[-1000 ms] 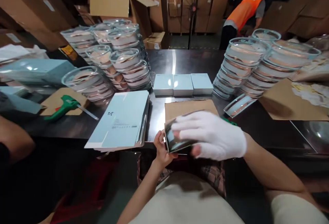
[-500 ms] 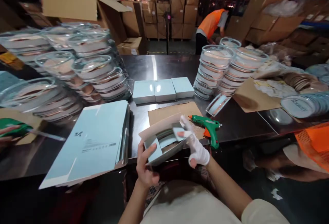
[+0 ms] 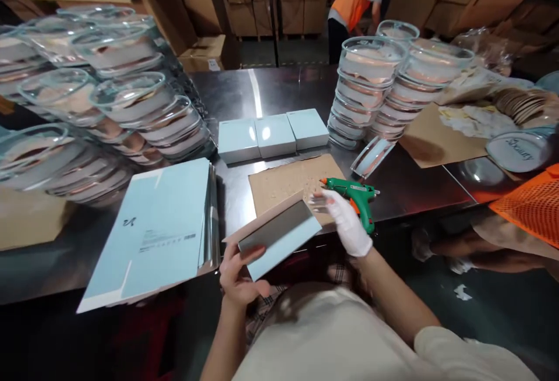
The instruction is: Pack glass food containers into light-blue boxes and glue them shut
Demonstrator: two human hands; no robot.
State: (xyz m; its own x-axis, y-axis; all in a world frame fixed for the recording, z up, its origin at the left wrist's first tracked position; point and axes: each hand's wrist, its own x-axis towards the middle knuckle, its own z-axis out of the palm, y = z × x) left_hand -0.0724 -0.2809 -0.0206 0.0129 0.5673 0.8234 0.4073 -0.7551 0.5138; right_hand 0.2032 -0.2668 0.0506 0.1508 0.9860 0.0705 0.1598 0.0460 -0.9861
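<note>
1. Left hand (image 3: 238, 279): grip clamped on the pale blue carton (image 3: 279, 235) over the table (image 3: 406, 186) edge.
2. Gloved right hand (image 3: 347, 221): grip apart, touching the carton's far corner, beside the green glue gun (image 3: 356, 194).

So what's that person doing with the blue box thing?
A person at a metal table holds a half-folded pale blue carton in the bare left hand. The gloved right hand is at the carton's far end, right beside a green glue gun lying on a cardboard sheet. Three finished blue boxes sit in a row behind, a stack of flat cartons lies to the left, and stacks of glass dishes stand on both sides.
</note>
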